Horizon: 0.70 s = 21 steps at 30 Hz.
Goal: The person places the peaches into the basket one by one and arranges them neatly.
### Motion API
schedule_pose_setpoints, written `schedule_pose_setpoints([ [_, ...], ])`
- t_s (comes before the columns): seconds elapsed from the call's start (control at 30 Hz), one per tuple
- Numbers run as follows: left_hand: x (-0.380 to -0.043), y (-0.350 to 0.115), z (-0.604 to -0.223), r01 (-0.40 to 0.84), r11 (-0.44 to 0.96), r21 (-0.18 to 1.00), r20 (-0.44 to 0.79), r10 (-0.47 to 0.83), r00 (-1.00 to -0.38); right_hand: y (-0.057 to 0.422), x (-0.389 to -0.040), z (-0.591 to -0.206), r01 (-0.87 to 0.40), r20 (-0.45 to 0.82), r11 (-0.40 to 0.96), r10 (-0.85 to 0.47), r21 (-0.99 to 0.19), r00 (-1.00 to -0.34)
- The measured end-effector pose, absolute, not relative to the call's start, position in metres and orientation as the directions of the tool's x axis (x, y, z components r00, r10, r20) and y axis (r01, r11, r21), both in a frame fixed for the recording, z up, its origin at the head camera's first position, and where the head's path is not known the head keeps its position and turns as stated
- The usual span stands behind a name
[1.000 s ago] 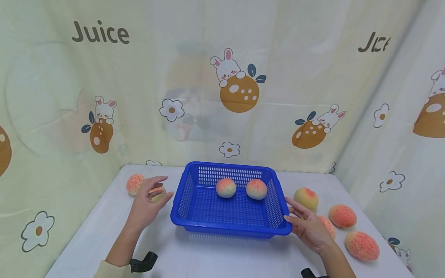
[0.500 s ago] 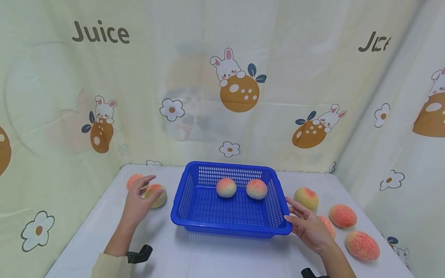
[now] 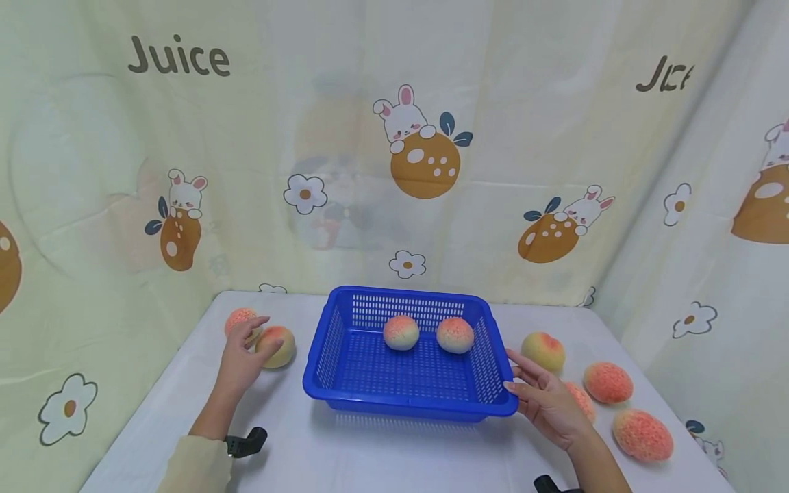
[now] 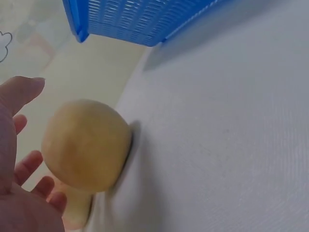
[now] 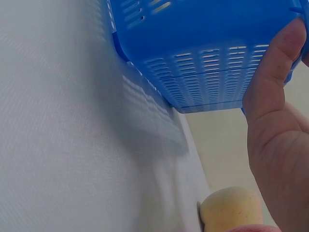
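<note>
In the head view my left hand (image 3: 237, 363) is over the left part of the table, thumb and fingers spread around the near side of a yellow-pink peach (image 3: 280, 348). The left wrist view shows the same peach (image 4: 87, 145) resting on the cloth, in front of the loosely bent fingers. A redder peach (image 3: 239, 318) sits just behind, partly covered by the fingers. My right hand (image 3: 551, 405) holds the right rim of a blue plastic basket (image 3: 407, 405), thumb at the rim in the right wrist view. Two peaches, one left (image 3: 401, 334) and one right (image 3: 455, 336), lie inside the basket.
Right of the basket lie several more peaches: a yellow one (image 3: 543, 352), a red one (image 3: 608, 383), another red one (image 3: 643, 436) nearer the front, and one partly behind my right hand. A printed curtain (image 3: 345, 137) stands behind the white-covered table (image 3: 382, 459).
My left hand has moved left and slightly lower, from in front of the yellow-pink peach to its left side, uncovering more of it. The right hand and the basket stay put.
</note>
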<state>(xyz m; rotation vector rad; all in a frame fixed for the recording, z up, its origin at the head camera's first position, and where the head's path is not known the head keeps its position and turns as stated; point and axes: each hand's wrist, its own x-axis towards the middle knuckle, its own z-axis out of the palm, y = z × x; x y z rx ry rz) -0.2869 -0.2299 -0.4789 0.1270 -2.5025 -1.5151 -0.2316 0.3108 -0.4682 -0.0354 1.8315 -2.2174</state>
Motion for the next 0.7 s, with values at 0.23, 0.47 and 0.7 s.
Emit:
schedule_pose_setpoints([
  [0.23, -0.297, -0.234, -0.492, 0.038, 0.489, 0.871, 0.148, -0.19, -0.971, 0.312, -0.232, -0.47, 0.176, -0.131, -0.182, -0.234, -0.968, -0.963],
  [0.47, -0.303, -0.234, -0.498, -0.025, 0.477, 0.878, 0.075, -0.188, -0.979, 0.313, -0.232, -0.47, 0.17, -0.126, -0.183, -0.231, -0.968, -0.965],
  [0.7, -0.302, -0.234, -0.5, -0.029, 0.458, 0.889, 0.055, -0.169, -0.984, 0.313, -0.231, -0.47, 0.155, -0.103, -0.188, -0.261, -0.97, -0.96],
])
